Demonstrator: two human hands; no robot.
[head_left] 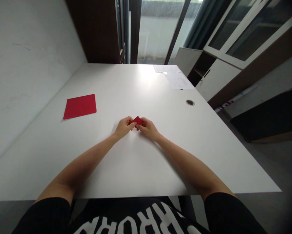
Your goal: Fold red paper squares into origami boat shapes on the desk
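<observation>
Near the middle of the surface (136,169), the left hand (123,127) and right hand (148,128) are pinching a small red paper piece (137,120) between their fingertips, while a flat red sheet (79,106) is lying off to the left.

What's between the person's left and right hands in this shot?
In the head view, a small folded piece of red paper lies between the left hand and right hand, pinched by both hands' fingers.
</observation>
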